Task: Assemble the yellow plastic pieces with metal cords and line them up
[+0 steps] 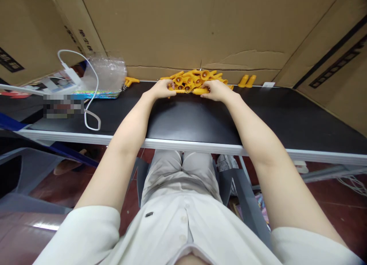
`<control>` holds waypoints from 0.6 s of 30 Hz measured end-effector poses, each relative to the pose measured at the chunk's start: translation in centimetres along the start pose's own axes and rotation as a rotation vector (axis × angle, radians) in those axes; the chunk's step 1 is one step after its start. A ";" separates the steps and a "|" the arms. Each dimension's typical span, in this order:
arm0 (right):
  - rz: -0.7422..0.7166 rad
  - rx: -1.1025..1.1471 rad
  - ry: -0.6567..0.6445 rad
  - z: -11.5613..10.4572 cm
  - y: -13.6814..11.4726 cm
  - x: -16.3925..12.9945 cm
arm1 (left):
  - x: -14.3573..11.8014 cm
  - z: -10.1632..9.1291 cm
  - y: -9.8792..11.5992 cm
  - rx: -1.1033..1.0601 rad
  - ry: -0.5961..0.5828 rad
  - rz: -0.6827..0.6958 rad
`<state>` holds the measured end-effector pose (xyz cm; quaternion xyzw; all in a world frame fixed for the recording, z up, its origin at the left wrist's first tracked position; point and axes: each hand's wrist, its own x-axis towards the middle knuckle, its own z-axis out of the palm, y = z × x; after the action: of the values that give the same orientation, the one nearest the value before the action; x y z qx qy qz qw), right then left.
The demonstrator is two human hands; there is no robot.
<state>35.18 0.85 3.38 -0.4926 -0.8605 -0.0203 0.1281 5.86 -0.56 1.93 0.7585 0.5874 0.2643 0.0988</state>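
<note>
Against the back of the black table lies a pile of orange-yellow plastic pieces (189,81), several showing round hollow ends. My left hand (163,88) is at the pile's left front, its thumb and fingers curled around the end of a yellow piece (180,91). On the other side, my right hand (217,90) pinches a rounded yellow piece (200,91) between thumb and fingers. Small dark metal bits, perhaps a chain or spring, show between the two held pieces. The exact kind of these pieces is too small to make out.
Two yellow caps (247,81) stand upright to the right, near a white card (268,84). At left are a yellow T-shaped piece (132,81), a clear plastic bag (106,72) and a white cable (97,78). Cardboard (183,28) walls the table's back; a metal edge (195,146) runs along its front.
</note>
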 end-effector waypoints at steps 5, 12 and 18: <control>-0.037 0.065 0.064 -0.5 -1.2 -0.4 | -0.5 0.0 1.6 0.027 0.029 0.076; -0.037 0.165 0.138 -0.9 -1.6 -0.3 | -0.8 -0.1 3.0 0.082 0.030 0.105; 0.035 0.300 0.144 -0.2 -1.5 0.0 | -1.3 -0.5 3.5 0.133 0.019 0.067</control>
<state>33.92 0.02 3.70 -0.4803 -0.8337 0.0755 0.2618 8.30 -2.90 3.54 0.7800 0.5788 0.2353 0.0337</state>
